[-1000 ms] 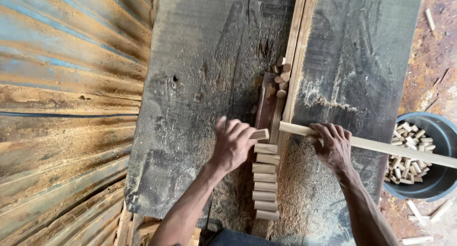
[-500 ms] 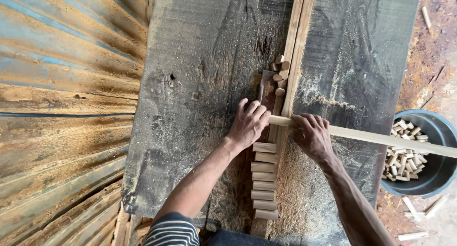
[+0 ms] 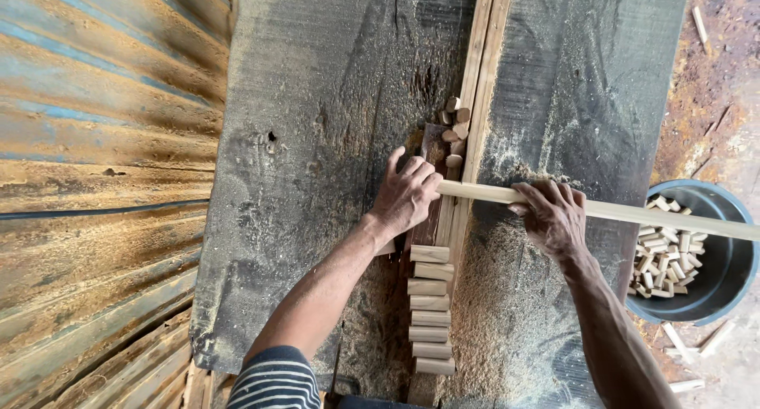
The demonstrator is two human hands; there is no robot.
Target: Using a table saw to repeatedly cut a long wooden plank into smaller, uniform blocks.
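A long pale wooden stick [image 3: 633, 213] lies crosswise over a dark, sawdust-covered workbench [image 3: 317, 140]. My right hand [image 3: 554, 217] presses down on the stick near the bench's middle. My left hand [image 3: 408, 194] rests at the stick's left end, fingers curled over it beside the central wooden rail [image 3: 479, 84]. A column of several short cut blocks [image 3: 430, 310] lines up just below my left hand. A few more cut pieces [image 3: 455, 128] lie heaped above the stick.
A dark round bucket [image 3: 724, 278] holding several cut blocks stands on the floor at the right. Rusty corrugated metal sheeting [image 3: 103, 179] runs along the left. Loose wood scraps [image 3: 697, 346] lie on the dirt floor.
Both hands and the stick have moved up the bench, away from me. The row of cut blocks below my left hand now shows in full.
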